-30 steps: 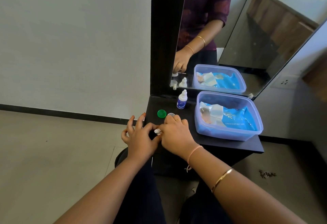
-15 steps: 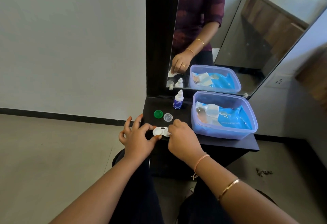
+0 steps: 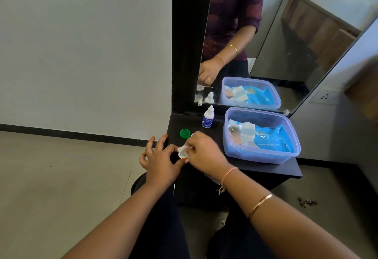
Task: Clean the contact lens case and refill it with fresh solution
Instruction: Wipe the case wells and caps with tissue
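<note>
Two hands work at the front left corner of a black shelf (image 3: pixel 266 168) fixed below a tall mirror (image 3: pixel 286 33). We list the items by size.

A translucent plastic tub (image 3: pixel 290 136) fills the shelf's right half and holds a blue packet (image 3: pixel 274 142).

The left hand (image 3: pixel 161 160) pinches the contact lens case (image 3: pixel 182 152) between thumb and forefinger, with the other fingers spread clear of it. The right hand (image 3: pixel 206 154) is curled over the case's far end and closes on it. Its fingertips are blurred, so we cannot tell whether anything lies between them and the case.

The case is therefore held between both hands at the shelf's edge. We cannot tell whether it rests on the shelf or is just above it.

A small solution bottle (image 3: pixel 208 116) stands upright at the back by the mirror, well apart from the hands. A green cap (image 3: pixel 185 133) lies loose just behind the right knuckles.

Risks, in our judgement:
- The case is small and probably slick, and it is held at an open edge. If the pinch slips, it would fall to the floor and the cleaning would be undone.
- A careless sweep of the right hand could push the green cap off the shelf.
- Reaching for the bottle could tip it, because it is tall and narrow.
</note>
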